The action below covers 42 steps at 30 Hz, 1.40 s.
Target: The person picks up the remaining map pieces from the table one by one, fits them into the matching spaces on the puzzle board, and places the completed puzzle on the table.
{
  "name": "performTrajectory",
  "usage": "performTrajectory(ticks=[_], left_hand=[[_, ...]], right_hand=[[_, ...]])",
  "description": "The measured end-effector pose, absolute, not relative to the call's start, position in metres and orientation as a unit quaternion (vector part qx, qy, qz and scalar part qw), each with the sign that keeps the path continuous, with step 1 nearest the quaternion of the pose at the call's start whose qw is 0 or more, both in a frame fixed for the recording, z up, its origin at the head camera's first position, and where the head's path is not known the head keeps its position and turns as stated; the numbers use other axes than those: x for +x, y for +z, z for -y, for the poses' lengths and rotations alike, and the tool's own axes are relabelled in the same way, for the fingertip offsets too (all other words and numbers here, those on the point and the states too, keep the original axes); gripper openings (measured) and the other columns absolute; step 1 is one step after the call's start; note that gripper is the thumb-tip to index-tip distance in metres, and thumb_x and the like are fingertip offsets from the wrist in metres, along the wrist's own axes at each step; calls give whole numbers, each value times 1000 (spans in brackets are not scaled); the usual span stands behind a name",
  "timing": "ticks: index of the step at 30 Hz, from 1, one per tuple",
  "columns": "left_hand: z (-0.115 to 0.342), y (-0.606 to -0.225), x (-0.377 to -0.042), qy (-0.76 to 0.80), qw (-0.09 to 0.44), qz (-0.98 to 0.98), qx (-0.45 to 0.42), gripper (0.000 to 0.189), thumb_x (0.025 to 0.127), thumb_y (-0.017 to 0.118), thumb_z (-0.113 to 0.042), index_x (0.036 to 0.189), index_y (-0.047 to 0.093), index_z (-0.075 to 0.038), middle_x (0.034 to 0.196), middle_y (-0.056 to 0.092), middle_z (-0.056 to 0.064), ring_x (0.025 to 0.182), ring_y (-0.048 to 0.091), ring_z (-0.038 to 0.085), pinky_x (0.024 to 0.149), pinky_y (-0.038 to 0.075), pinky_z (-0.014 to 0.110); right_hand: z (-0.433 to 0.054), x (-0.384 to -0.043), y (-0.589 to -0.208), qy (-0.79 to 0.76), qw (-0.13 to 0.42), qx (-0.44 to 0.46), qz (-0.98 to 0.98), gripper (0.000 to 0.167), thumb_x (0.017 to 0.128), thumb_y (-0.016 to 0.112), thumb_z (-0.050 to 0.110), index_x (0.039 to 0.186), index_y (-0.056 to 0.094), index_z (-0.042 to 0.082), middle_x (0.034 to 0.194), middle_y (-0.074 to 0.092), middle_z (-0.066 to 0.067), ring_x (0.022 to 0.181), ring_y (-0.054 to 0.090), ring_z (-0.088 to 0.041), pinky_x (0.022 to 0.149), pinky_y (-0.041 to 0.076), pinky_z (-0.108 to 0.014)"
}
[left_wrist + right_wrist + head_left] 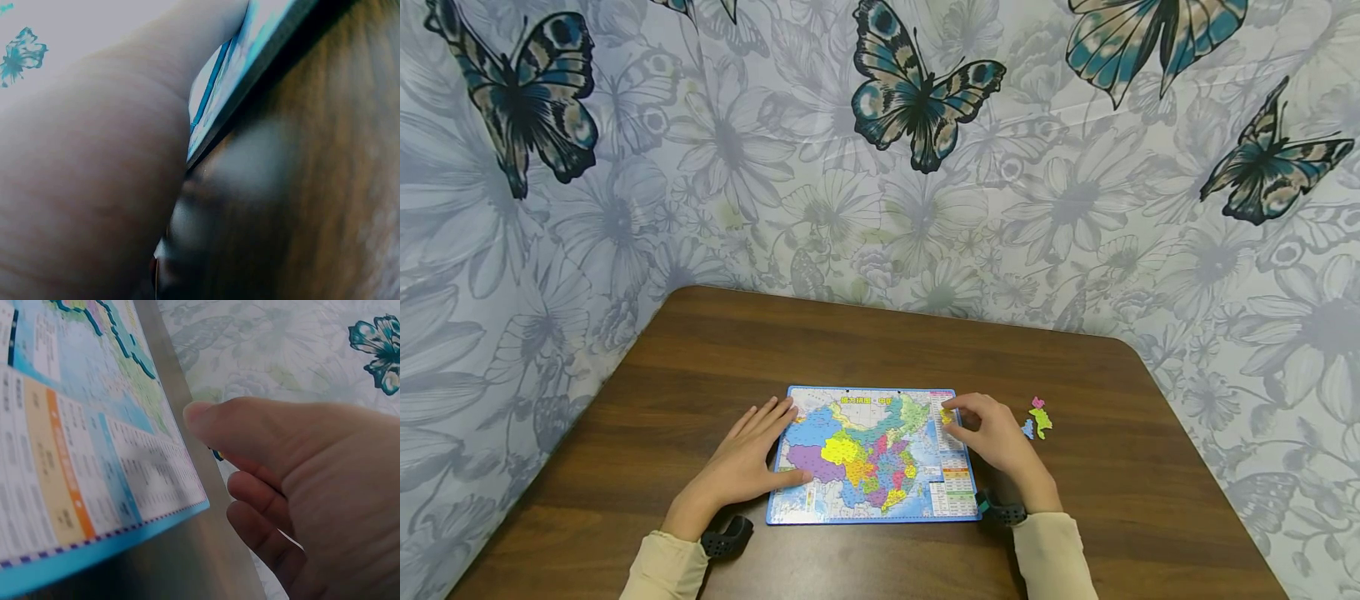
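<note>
A map puzzle board (880, 510) with a blue rim and many-coloured regions lies flat on the table. My left hand (737, 462) rests over its left edge with straight fingers, the thumb reaching onto the lower left part of the map. Above the upper right corner, my right hand (996, 429) pinches a small yellow puzzle piece (947, 415) between thumb and fingers. Only a bit of that puzzle piece (217, 454) shows behind the thumb in the right wrist view. In the left wrist view the left hand (100, 156) hides most of the board (250, 69).
To the right of the right hand lie three loose puzzle pieces: a pink piece (1037, 402), a yellow-green piece (1041, 421) and a blue piece (1028, 428). The brown wooden table (865, 333) ends at a butterfly-patterned backdrop (820, 217).
</note>
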<state>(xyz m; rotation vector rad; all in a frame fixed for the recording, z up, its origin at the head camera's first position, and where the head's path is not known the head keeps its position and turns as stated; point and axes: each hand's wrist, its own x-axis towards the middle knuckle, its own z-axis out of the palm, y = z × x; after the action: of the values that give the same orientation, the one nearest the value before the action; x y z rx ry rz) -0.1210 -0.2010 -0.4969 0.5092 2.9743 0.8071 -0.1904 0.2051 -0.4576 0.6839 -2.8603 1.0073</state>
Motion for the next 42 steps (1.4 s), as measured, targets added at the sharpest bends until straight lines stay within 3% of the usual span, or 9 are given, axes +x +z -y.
performTrajectory(ticks=[10, 26, 42], left_hand=[[201, -497, -121, 258, 8, -953, 162, 106, 81, 72, -72, 160, 38, -10, 170, 28, 9, 158, 23, 35, 127, 12, 58], [201, -496, -120, 263, 12, -951, 161, 106, 81, 72, -72, 160, 38, -10, 170, 29, 9, 158, 23, 36, 127, 11, 58], [201, -497, -121, 259, 7, -952, 163, 107, 81, 71, -74, 160, 38, -10, 170, 28, 8, 158, 23, 35, 127, 12, 58]], right_hand=[[-197, -191, -461, 316, 21, 245, 916, 30, 88, 84, 17, 117, 76, 15, 105, 71, 4, 82, 56, -20, 69, 47, -26], [-183, -187, -463, 334, -15, 262, 905, 31, 90, 82, 17, 120, 75, 15, 118, 73, 4, 98, 66, -15, 87, 59, -35], [-168, -184, -464, 351, -33, 280, 893, 30, 91, 81, 19, 120, 75, 16, 116, 73, 5, 97, 65, -14, 88, 60, -35]])
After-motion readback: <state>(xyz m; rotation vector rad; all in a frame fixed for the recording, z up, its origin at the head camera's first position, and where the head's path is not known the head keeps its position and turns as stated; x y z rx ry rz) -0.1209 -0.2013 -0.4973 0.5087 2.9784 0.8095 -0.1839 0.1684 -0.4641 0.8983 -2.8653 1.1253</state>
